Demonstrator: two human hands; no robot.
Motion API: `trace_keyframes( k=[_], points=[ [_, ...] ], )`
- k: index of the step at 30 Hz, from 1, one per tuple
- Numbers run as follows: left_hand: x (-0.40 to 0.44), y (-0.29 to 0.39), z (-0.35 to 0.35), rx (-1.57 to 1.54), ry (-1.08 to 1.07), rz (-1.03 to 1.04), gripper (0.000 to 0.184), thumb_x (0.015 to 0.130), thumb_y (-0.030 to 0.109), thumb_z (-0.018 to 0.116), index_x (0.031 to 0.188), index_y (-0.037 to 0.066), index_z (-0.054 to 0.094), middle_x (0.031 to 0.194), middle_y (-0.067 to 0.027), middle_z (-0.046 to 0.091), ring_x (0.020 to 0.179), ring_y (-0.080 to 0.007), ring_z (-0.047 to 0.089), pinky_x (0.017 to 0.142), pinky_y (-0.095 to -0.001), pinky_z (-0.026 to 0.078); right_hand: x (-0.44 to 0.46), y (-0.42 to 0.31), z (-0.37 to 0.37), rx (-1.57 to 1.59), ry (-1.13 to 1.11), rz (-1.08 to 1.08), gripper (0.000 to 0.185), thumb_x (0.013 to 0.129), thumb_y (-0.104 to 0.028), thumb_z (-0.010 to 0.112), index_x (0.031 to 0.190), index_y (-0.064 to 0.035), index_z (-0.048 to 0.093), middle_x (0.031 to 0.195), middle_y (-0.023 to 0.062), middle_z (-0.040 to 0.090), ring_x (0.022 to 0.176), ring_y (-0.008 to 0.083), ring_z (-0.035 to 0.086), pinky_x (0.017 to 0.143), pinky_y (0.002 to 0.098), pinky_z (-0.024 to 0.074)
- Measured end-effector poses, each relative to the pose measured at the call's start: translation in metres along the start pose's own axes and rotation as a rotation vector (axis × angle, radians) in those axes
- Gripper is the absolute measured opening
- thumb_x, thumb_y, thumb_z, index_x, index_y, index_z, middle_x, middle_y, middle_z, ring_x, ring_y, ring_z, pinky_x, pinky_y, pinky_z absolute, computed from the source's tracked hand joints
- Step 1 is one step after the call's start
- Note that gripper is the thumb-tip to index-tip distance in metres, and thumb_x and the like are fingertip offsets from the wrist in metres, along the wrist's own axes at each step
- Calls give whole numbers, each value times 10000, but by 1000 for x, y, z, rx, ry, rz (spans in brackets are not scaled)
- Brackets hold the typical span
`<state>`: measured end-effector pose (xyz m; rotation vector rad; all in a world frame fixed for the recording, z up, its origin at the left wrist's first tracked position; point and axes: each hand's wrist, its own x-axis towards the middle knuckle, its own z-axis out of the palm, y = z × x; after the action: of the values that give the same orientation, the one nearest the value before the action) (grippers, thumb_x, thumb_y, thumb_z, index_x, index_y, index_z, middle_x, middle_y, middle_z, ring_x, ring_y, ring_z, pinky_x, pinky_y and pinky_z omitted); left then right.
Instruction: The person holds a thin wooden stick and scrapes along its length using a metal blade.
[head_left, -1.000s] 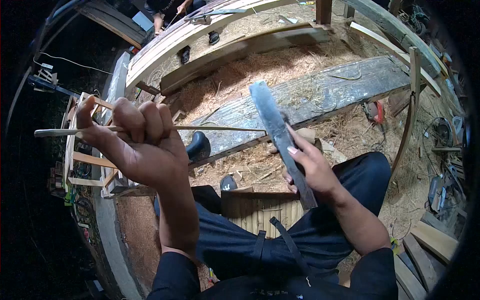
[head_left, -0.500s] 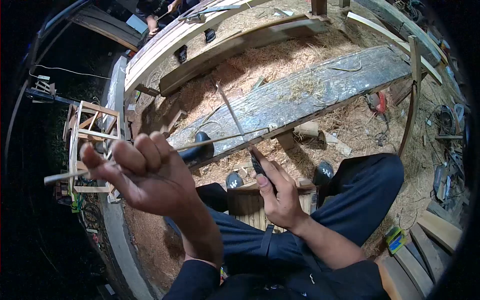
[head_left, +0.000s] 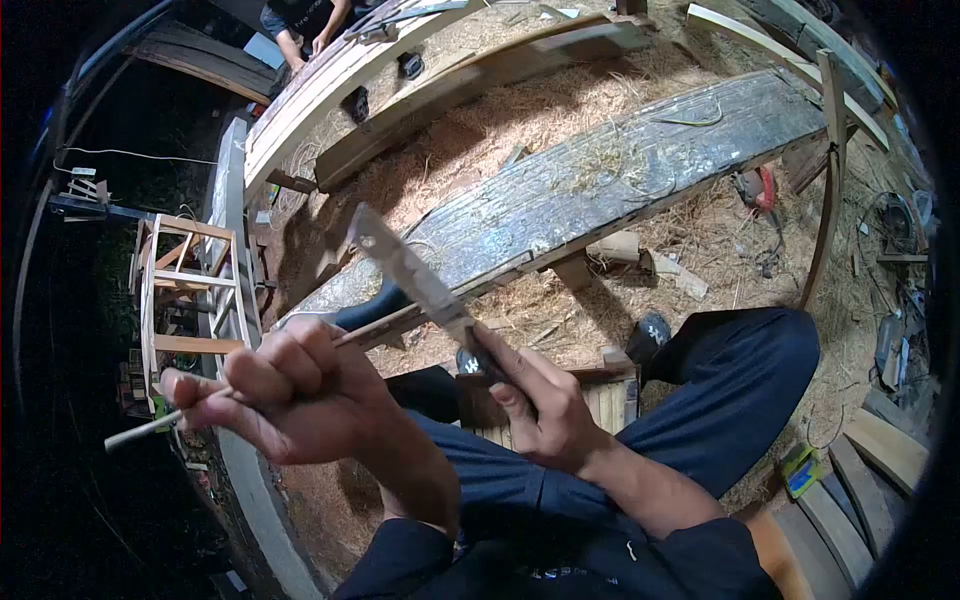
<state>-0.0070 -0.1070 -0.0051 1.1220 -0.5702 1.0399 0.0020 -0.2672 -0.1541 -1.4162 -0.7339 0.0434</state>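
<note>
A thin wooden stick (head_left: 145, 433) runs through the closed fingers of my left hand (head_left: 310, 395), its pale end poking out at the left. The stick's other part slants up toward the bench edge and passes by the blade. My right hand (head_left: 545, 410) is wrapped round the dark handle of a knife (head_left: 410, 275). Its broad blade points up and left, flat face showing, with a small hole near the tip. Whether the blade touches the stick I cannot tell.
A long worn bench (head_left: 600, 180) strewn with shavings stands ahead. Wood shavings cover the floor. A slatted wooden frame (head_left: 190, 280) stands left; curved boards (head_left: 845, 520) lie lower right. A person's hands (head_left: 305, 55) show at the far top left.
The knife blade has turned from edge-on to showing its broad face and swung to the left. My left hand and the stick have moved slightly down.
</note>
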Motion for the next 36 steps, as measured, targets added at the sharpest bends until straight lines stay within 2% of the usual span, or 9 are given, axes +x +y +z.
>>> trace_keyframes(
  k=[4, 11, 13, 14, 19, 22, 26, 33, 36],
  points=[
    [-4, 2, 13, 60, 21, -19, 376, 1085, 452, 327, 1180, 157, 540, 576, 72, 223, 450, -37, 138, 431, -264, 132, -10, 21, -5, 20, 87, 426, 431, 1042, -183, 498, 1390, 71, 522, 791, 168, 621, 682, 208, 591, 616, 358, 467],
    [-3, -2, 14, 26, 5, 8, 340, 1090, 432, 335, 1125, 161, 538, 559, 75, 215, 450, -40, 132, 428, -262, 128, 4, -12, -14, 66, -99, 93, 412, 1030, -146, 517, 1408, 19, 523, 858, 293, 642, 774, 311, 711, 696, 415, 551],
    [-2, -1, 15, 28, -13, -10, 320, 1091, 420, 343, 1098, 167, 540, 557, 75, 218, 454, -43, 135, 433, -260, 138, 0, 19, -9, 10, 53, 482, 418, 1033, -156, 512, 1411, 23, 520, 848, 286, 651, 774, 345, 709, 710, 431, 549],
    [-2, -1, 16, -8, -45, -22, 311, 1093, 409, 349, 1088, 164, 540, 557, 74, 223, 456, -46, 134, 437, -258, 144, 3, 29, -11, -11, 117, 426, 457, 1056, -184, 459, 1421, 91, 463, 626, 90, 547, 538, 212, 546, 522, 360, 404],
    [-2, -1, 4, 12, -44, 7, 351, 1101, 424, 314, 1120, 154, 536, 538, 62, 248, 409, -48, 168, 407, -248, 159, 10, -7, -7, 13, 24, 74, 428, 1040, -137, 463, 1388, 110, 492, 755, 147, 605, 641, 217, 592, 585, 363, 457],
    [5, 3, 2, -28, -43, -56, 397, 1104, 420, 296, 950, 124, 511, 604, 43, 310, 491, -84, 240, 491, -278, 231, 9, 16, -11, -1, 54, 606, 368, 1042, -155, 463, 1257, 123, 572, 704, 132, 572, 601, 174, 534, 574, 343, 454],
    [1, 0, 9, -59, 73, 6, 308, 1087, 288, 417, 853, 104, 497, 617, 46, 266, 495, -74, 185, 490, -279, 162, 10, 11, -4, -19, 39, 73, 399, 1035, -170, 483, 1312, 108, 557, 752, 191, 625, 658, 260, 620, 644, 377, 499],
    [2, -1, 10, -82, 32, -6, 318, 1086, 315, 426, 843, 119, 490, 582, 63, 224, 490, -55, 163, 485, -265, 142, 16, 8, -13, -36, 61, 487, 350, 1014, -181, 535, 1235, 82, 601, 841, 238, 684, 687, 346, 698, 615, 420, 548],
    [-2, -4, 21, 4, 73, 40, 357, 1091, 360, 413, 815, 140, 467, 567, 73, 225, 475, -50, 132, 465, -259, 125, 11, -5, -3, 14, 17, 82, 420, 1000, -147, 534, 1385, 20, 546, 926, 279, 669, 741, 401, 696, 652, 427, 555]
  ],
)
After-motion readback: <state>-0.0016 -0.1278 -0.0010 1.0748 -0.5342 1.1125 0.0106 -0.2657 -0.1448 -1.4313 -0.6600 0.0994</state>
